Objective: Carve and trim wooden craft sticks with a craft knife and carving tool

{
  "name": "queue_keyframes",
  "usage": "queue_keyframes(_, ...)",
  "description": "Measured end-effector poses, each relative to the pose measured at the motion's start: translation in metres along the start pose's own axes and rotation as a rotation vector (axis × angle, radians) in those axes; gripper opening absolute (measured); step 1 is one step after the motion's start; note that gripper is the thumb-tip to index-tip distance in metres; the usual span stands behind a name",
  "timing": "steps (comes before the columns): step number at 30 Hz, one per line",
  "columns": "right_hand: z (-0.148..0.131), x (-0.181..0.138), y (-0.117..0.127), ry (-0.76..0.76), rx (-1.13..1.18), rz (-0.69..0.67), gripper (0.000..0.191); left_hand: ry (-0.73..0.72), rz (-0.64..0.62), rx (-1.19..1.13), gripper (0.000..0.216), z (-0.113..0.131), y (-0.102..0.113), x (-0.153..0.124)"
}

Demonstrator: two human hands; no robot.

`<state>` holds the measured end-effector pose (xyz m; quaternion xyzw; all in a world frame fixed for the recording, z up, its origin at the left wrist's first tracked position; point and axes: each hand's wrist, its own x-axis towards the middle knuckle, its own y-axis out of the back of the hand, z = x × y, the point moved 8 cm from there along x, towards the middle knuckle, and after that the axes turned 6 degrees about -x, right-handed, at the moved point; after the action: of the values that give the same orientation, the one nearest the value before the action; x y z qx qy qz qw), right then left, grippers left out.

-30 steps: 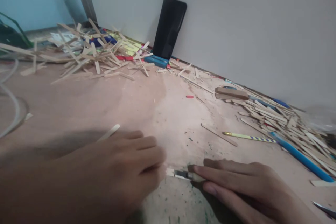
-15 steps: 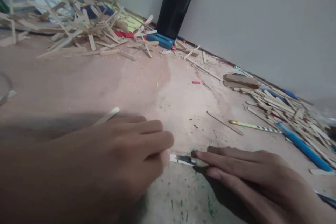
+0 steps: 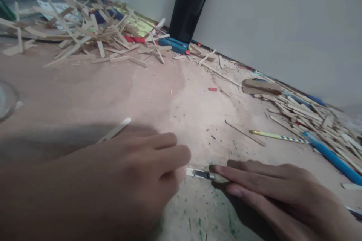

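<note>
The black phone [image 3: 192,3] has been cropped by the top edge, and the craft knife [image 3: 201,174] at lower centre has been shifted slightly rightward.

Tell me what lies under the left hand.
A wooden stick pokes out from beneath the left hand; the rest of it is covered. The knife in the right hand points at the fingertips; any contact there is hidden.

Home hobby or craft bench, not a fitted workshop. A bare plywood worktop [image 3: 158,94] with cut marks and green flecks [image 3: 198,222] at bottom centre, and loose heaps of craft sticks upper left [image 3: 85,34] and at right [image 3: 311,116]. A craft knife [image 3: 198,174] at bottom centre, pens [image 3: 330,156] at right, and a phone [image 3: 192,3] propped on the plain wall [image 3: 283,26] at top centre.
</note>
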<state>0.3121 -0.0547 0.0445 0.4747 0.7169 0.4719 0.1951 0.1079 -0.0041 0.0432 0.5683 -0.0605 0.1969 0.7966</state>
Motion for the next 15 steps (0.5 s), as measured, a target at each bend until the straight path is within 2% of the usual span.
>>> queue_keyframes(3,0.001,-0.002,-0.001,-0.003,0.032,0.000,0.036,0.003,-0.030,0.029,0.037,0.002,-0.001,0.000)
queue_keyframes(8,0.004,-0.012,-0.003,0.022,0.040,0.063,0.041,0.018,-0.030,0.000,0.034,0.002,-0.002,-0.002)
queue_keyframes(11,0.009,-0.013,-0.006,-0.024,0.023,0.034,0.038,0.019,-0.051,-0.025,0.025,0.002,-0.005,-0.003)
queue_keyframes(15,0.003,-0.005,-0.004,-0.005,-0.021,0.041,0.045,0.023,-0.014,-0.002,0.029,-0.001,-0.002,-0.004)
